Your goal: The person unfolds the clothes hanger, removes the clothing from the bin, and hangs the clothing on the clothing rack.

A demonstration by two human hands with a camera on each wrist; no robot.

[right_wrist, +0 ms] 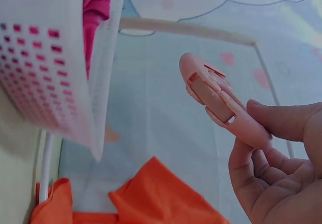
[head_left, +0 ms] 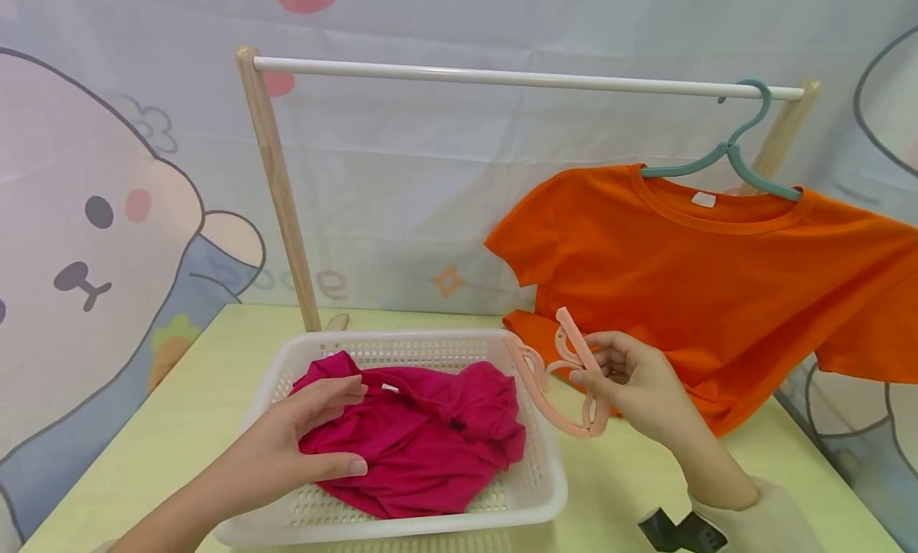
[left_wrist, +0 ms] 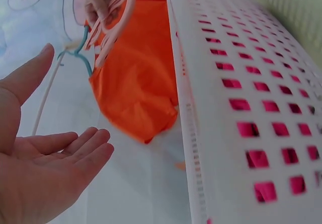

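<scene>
My right hand (head_left: 638,382) pinches a pink folding hanger (head_left: 566,409) between thumb and fingers, just right of the basket. In the right wrist view the hanger (right_wrist: 216,100) looks folded, its hinge side toward the camera. A crumpled magenta garment (head_left: 423,441) with a small white label lies in the white perforated basket (head_left: 552,489). Over the left part of that garment hovers my left hand (head_left: 294,441), thumb and fingers spread apart. The left wrist view shows this hand (left_wrist: 55,168) with nothing in its palm, beside the basket wall (left_wrist: 221,133).
An orange T-shirt (head_left: 681,274) hangs on a teal hanger (head_left: 753,174) at the right end of the rack's white rod (head_left: 502,76). A wooden post (head_left: 280,186) stands behind the basket's left side. The pale yellow table (head_left: 179,394) backs onto a printed cloth (head_left: 402,202).
</scene>
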